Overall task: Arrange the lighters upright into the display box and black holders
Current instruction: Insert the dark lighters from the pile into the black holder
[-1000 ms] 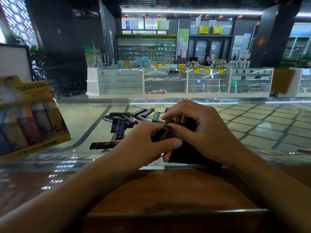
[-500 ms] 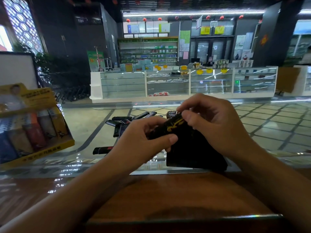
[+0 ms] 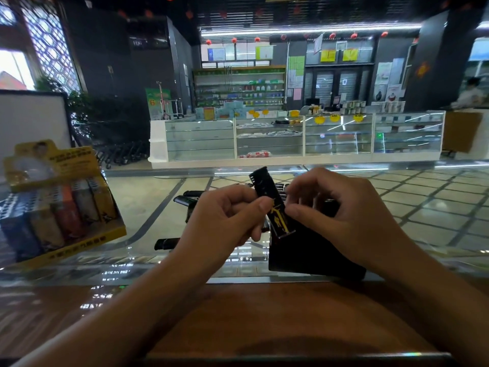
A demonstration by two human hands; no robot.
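While pinched, lighter (image 3: 270,200) near-upright, head up

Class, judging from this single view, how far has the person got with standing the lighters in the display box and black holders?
Done: the yellow display box already holds upright coloured lighters. In hand: the left hand and right hand pinch a black lighter, nearly upright, over the black holder. Left: several loose black lighters lie flat on the glass counter.

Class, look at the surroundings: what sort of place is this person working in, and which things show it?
Probably a shop: glass display counters, stocked goods shelves behind, and a yellow cardboard display box of lighters.
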